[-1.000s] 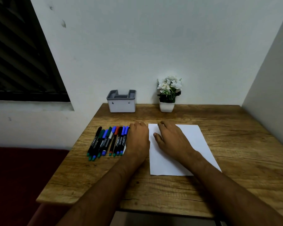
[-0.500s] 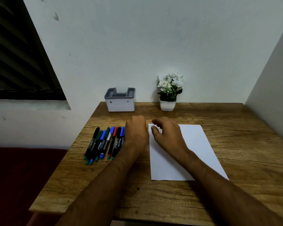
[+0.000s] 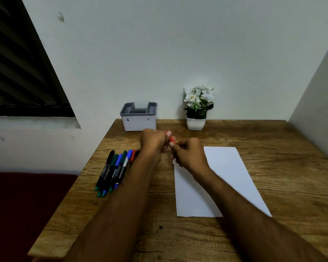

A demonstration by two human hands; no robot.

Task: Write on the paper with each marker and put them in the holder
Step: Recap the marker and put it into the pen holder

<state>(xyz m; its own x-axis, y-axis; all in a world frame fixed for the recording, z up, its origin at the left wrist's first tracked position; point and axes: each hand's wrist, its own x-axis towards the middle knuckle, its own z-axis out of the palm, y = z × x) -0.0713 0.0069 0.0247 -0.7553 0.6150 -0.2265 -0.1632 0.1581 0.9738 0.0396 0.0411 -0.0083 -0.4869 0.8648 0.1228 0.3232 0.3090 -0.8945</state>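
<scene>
Head view. My left hand and right hand meet above the surface, mid-width, nearer its far edge; both hands grasp one red marker, fingers curled round it, only a short red section visible betw. them. Remaining markers lie side by side nr the left edge, partly hidden by my left forearm. Paper lies flat right of centre. Holder stands at the far edge, w/ flower pot to its right.
</scene>
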